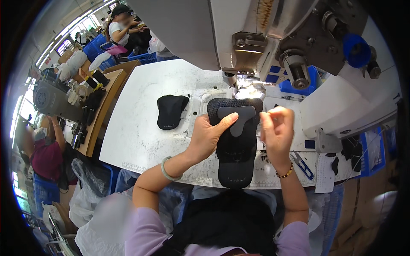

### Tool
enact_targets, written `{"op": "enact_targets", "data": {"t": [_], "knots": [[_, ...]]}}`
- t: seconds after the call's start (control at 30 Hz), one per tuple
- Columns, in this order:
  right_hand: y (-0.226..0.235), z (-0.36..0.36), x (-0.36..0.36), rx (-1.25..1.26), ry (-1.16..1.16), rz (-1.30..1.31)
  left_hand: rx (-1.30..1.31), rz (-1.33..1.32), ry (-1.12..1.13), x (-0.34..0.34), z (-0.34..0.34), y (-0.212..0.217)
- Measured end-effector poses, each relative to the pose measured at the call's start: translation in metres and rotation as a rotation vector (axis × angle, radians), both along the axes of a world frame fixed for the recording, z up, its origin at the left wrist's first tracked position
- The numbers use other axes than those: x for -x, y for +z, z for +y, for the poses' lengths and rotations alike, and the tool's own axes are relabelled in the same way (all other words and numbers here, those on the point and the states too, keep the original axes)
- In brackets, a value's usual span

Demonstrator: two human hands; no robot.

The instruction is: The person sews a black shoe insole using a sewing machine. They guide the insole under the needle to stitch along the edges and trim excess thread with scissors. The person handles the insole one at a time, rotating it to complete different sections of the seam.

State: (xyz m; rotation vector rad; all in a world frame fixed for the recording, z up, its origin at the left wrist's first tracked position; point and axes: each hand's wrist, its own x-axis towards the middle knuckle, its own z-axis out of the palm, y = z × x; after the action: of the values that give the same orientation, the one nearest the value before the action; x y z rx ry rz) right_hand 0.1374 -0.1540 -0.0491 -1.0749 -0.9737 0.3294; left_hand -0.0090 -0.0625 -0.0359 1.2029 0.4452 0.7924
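My left hand [207, 135] grips a black padded mesh piece [222, 106] by its left side. Its thumb presses on a smooth grey T-shaped patch [240, 121] lying on the mesh. Below the held piece, overlapping it, is another black fabric piece [236, 170] with small pale marks, reaching the table's front edge. At the right side of the mesh my right hand [278, 130] is raised with its fingers pinched together; anything between them is too small to make out. A similar black piece [171, 112] lies to the left on the white table [136, 106].
An industrial sewing machine [256, 47] rises over the far side, its lit needle area just beyond the held piece. Blue-handled thread snips [303, 165] and a white card [324, 174] lie at right. Blue bins [371, 149] flank the table; people work at far left.
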Motion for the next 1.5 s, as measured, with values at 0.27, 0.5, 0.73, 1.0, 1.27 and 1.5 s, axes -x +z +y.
{"op": "enact_targets", "data": {"t": [0.27,0.5,0.73,1.0,1.27,1.5], "knots": [[-0.020,-0.007,-0.019,-0.321,-0.489,-1.444,0.119,-0.101,0.044,-0.002,-0.008,0.006],[0.021,0.015,-0.003,-0.310,-0.227,-1.288,0.163,-0.065,0.147,0.019,-0.006,0.027],[0.029,0.026,-0.010,-0.130,-0.205,-1.024,0.128,-0.103,0.056,-0.001,0.020,0.038],[0.024,0.028,-0.019,-0.091,-0.277,-1.078,-0.120,-0.074,0.112,-0.025,0.040,0.027],[0.027,0.028,-0.016,-0.092,-0.289,-1.033,-0.078,-0.104,0.079,-0.024,0.043,0.027],[0.024,0.026,-0.020,-0.012,-0.217,-0.977,-0.305,0.047,0.123,-0.019,0.043,0.028]]}}
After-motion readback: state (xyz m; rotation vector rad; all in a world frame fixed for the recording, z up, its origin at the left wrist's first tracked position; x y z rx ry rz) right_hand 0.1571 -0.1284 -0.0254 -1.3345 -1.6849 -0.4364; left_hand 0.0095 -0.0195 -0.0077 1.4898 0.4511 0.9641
